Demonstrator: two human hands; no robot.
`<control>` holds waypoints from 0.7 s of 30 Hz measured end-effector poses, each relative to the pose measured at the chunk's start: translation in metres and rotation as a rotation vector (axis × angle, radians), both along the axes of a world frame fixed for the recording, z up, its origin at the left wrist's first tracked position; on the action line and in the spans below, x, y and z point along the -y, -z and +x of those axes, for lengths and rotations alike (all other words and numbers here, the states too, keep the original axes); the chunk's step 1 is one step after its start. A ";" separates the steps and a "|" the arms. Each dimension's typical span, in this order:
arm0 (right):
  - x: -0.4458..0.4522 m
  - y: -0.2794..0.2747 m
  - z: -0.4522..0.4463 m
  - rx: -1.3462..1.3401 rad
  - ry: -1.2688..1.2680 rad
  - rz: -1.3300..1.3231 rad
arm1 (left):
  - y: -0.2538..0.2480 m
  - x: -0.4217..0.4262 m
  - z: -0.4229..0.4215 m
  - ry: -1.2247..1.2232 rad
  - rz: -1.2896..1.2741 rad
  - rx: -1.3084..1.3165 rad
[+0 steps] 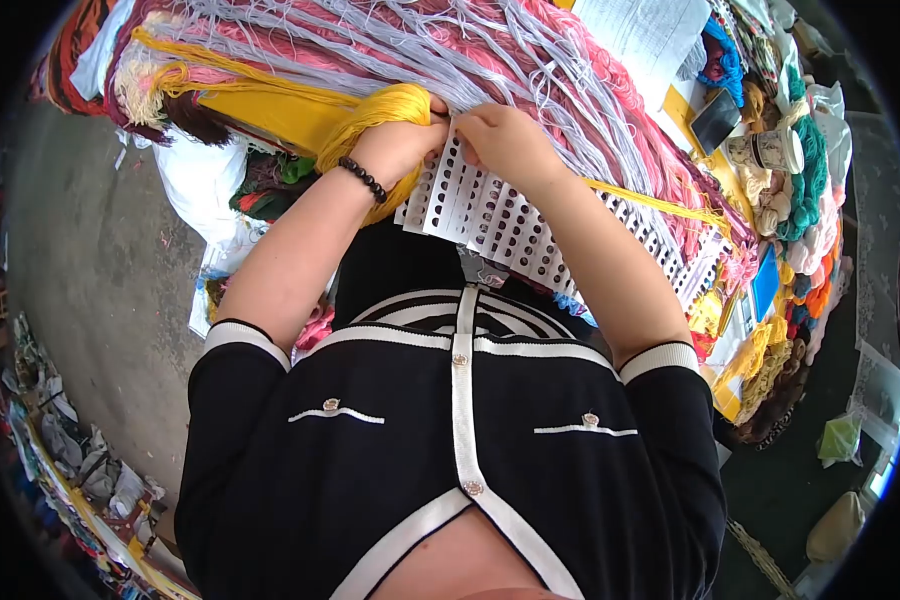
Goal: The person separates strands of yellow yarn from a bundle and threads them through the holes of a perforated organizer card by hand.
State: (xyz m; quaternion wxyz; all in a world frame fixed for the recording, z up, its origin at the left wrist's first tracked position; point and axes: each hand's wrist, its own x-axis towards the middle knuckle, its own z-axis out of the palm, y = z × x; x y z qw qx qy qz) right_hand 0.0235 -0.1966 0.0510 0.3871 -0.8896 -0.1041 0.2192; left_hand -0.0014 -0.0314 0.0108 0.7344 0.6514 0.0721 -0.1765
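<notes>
Dozens of pink and lilac yarn strands (410, 65) border perforated cards (485, 215), work seemingly well along; a yellow skein (365, 112), apparently left to use, loops the left hand (395, 148). Beside the right hand (510, 145), fingers curl, grasp unclear.

The left hand (406, 148), with yellow yarn (378, 108) looping around it, is meeting the right hand (502, 145) above white hole-punched strips (490, 212), beside lilac and pink strands (410, 50).

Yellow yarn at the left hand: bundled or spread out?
Bundled. The yellow yarn is gathered in a thick hank about the left hand, though some strands trail off to the side.
</notes>
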 end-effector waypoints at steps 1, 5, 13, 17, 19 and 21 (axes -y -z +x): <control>0.003 -0.002 -0.001 -0.143 0.068 0.123 | -0.003 -0.003 -0.001 0.000 0.000 -0.002; 0.008 -0.004 -0.008 -0.228 0.186 0.254 | -0.028 -0.009 -0.005 -0.135 -0.244 0.049; 0.019 -0.008 -0.004 -0.478 0.337 0.768 | -0.019 0.006 -0.008 0.012 -0.166 0.111; 0.013 -0.004 -0.003 -0.448 0.310 0.629 | -0.009 -0.005 -0.002 0.042 0.021 0.140; 0.006 -0.003 -0.004 -0.367 0.223 0.343 | -0.014 -0.033 0.002 -0.136 -0.107 -0.007; 0.004 -0.008 -0.005 -0.349 0.203 0.301 | -0.026 -0.069 0.004 -0.263 -0.272 -0.023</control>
